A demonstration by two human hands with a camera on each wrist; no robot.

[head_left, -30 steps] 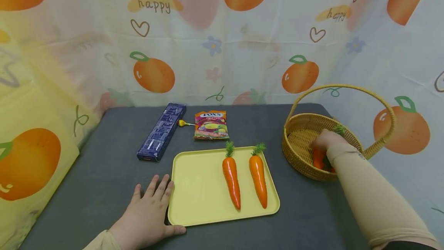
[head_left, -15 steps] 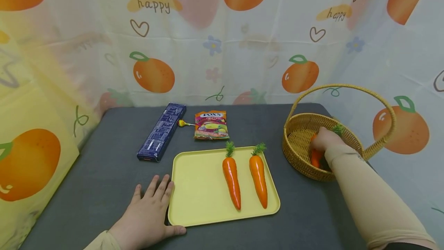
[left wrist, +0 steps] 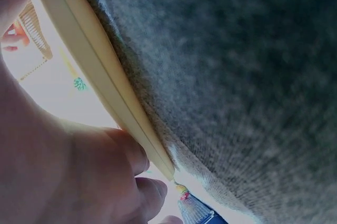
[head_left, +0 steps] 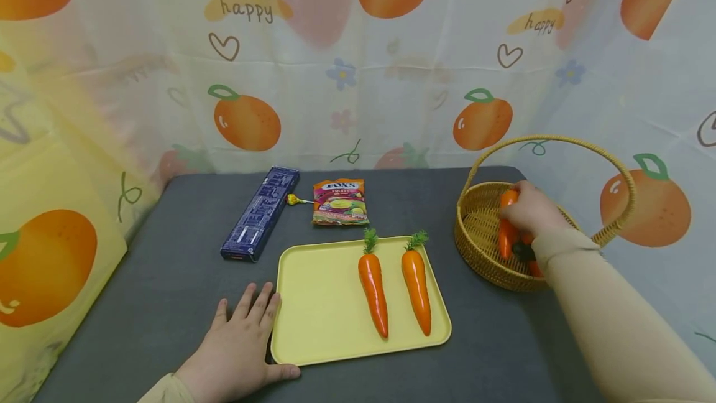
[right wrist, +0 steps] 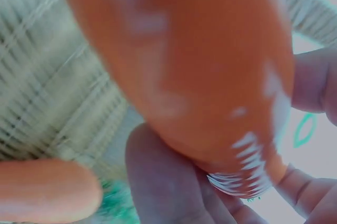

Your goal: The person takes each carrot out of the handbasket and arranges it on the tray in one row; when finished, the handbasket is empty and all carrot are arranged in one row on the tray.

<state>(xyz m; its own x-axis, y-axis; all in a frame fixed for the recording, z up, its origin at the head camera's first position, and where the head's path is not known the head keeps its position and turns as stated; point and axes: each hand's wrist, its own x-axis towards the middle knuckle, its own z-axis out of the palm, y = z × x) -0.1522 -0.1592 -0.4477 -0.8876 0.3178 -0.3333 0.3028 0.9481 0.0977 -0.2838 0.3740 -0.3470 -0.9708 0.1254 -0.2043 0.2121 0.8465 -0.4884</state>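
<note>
My right hand (head_left: 534, 209) grips an orange carrot (head_left: 506, 235) inside the wicker basket (head_left: 470, 244) at the right. In the right wrist view the thumb (right wrist: 160, 174) and fingers close around the thick end of this glossy carrot. Another orange rounded end (right wrist: 47, 192) lies lower left there, and a dark piece (head_left: 523, 252) shows under the hand. My left hand (head_left: 235, 344) lies with straight, spread fingers along the left edge of the yellow tray (head_left: 319, 303). On the tray's right half rest two carrots (head_left: 373, 294) with green tops, side by side.
A long dark blue box (head_left: 261, 213), a yellow-wrapped lollipop (head_left: 293, 199) and an orange candy bag (head_left: 339, 203) lie behind the tray on the grey tabletop (head_left: 168, 266). The basket's tall handle (head_left: 550, 138) arches over the right hand. A fruit-print curtain (head_left: 380, 79) hangs behind.
My right hand has risen toward the basket's back rim with the carrot, which now shows more fully. The left hand, tray and its two carrots have stayed in place.
</note>
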